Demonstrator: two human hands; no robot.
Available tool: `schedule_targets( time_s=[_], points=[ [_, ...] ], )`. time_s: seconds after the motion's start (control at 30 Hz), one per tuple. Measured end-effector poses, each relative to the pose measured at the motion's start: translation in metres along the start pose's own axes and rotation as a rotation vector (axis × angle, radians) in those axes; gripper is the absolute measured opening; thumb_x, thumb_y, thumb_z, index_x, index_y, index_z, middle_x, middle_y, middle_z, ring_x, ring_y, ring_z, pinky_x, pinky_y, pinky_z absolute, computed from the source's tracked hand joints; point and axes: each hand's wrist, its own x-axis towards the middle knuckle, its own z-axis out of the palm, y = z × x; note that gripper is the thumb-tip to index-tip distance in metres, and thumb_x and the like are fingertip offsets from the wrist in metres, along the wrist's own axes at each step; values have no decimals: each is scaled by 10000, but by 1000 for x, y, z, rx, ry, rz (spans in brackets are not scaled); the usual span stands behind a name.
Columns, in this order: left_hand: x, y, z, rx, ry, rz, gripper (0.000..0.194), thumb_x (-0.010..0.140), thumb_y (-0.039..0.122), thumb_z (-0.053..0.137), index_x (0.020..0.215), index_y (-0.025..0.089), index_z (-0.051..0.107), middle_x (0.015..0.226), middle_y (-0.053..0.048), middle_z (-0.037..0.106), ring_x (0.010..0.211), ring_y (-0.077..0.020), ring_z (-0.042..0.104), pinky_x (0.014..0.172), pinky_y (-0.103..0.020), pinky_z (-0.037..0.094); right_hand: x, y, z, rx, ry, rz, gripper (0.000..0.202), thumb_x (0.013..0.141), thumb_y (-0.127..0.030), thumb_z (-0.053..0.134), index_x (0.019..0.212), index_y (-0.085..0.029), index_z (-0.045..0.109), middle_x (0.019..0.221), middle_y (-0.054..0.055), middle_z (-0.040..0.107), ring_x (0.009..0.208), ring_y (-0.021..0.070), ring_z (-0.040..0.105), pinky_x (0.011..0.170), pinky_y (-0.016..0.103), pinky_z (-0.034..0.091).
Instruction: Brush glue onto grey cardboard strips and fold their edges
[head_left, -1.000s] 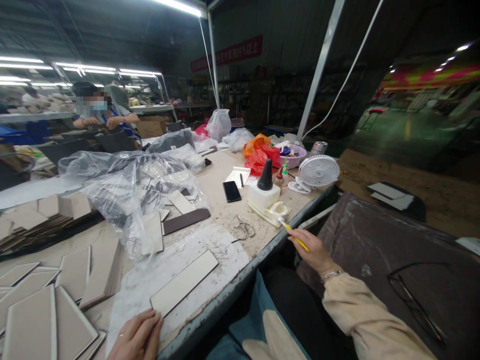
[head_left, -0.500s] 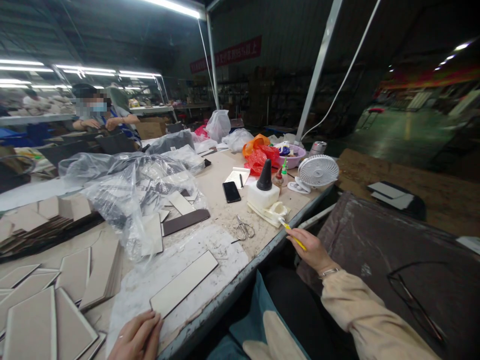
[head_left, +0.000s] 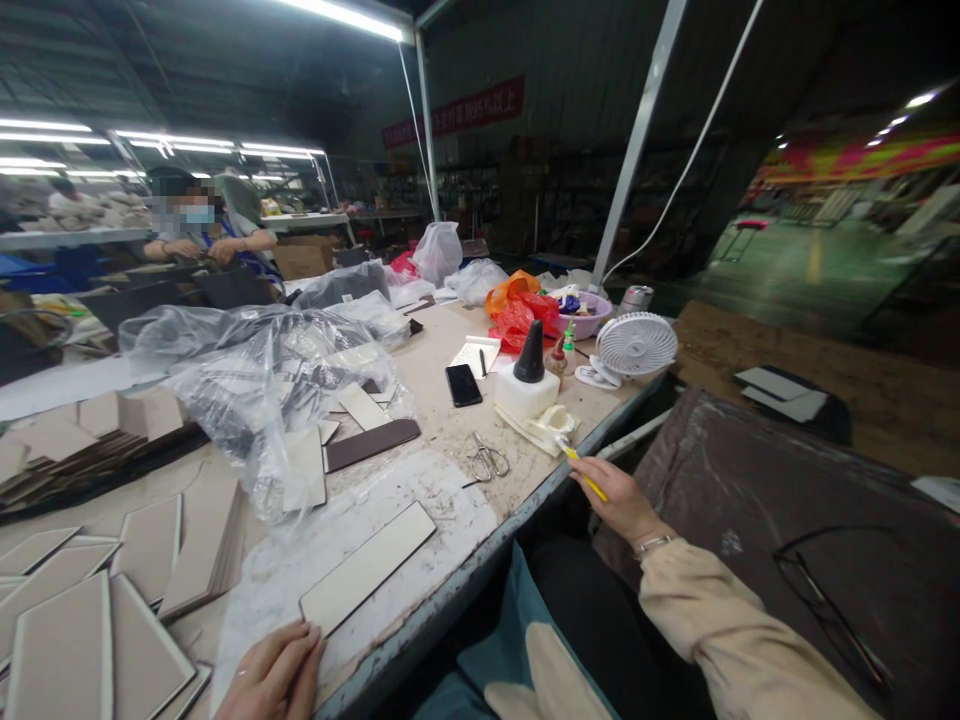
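Note:
My right hand [head_left: 616, 500] is closed around a yellow-handled brush [head_left: 589, 475]. The brush's pale tip is at the cream glue holder [head_left: 551, 425], beside a white bottle [head_left: 527, 388] with a black cone cap. At the lower left, my left hand [head_left: 274, 672] has its fingers pressed together on the near end of a long cream strip [head_left: 369, 567]; its thumb is hidden. The strip lies flat on a stained white sheet [head_left: 450, 490]. Scissors [head_left: 487, 458] lie between the strip and the glue holder.
Stacks of beige panels [head_left: 64, 650] cover the left side, with clear plastic bags [head_left: 262, 400] behind. A black phone [head_left: 463, 384], a white fan [head_left: 637, 345], and a purple basin [head_left: 592, 315] stand farther back. Another person [head_left: 202, 235] works at the far left.
My right hand and the brush have shifted slightly left, toward the glue holder. The left hand and the cream strip stay in place.

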Motion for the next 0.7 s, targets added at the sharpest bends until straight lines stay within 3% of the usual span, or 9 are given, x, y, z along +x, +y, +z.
schedule_targets(
  time_s=[0.3,0.43,0.57,0.63,0.7],
  points=[
    [2,2,0,-7,12,-10,329,919,472,458,901,236,687,937,-53,690,867,-196,667,797,-307,562,4,-11,7,1,-24,-19,249,878,-318,547,1067,-288,706,1024,38,705,944,204,669,891,363,555],
    [3,6,-1,-27,15,-39,260,914,428,499,925,240,677,954,-54,674,878,-196,653,810,-319,551,7,-15,-3,-11,51,-11,256,879,-322,543,1071,-266,703,1023,63,706,943,228,665,907,402,539],
    [8,26,-12,-57,-18,-135,176,916,299,516,899,217,670,936,-62,659,891,-191,631,827,-331,538,10,-47,-16,84,201,33,235,830,-350,622,1028,-262,712,987,71,716,886,248,673,894,412,532],
    [11,33,-16,-79,-48,-174,176,925,231,487,918,199,660,934,-73,655,929,-194,618,861,-353,526,14,-72,-13,245,226,211,269,826,-381,639,1052,-250,701,930,83,715,794,246,681,811,416,556],
    [12,36,-18,-111,-43,-209,170,922,194,482,935,185,652,949,-86,650,948,-199,606,861,-362,525,20,-100,0,551,183,382,295,840,-447,615,1038,-243,692,859,83,702,705,232,673,696,410,577]
  ],
)
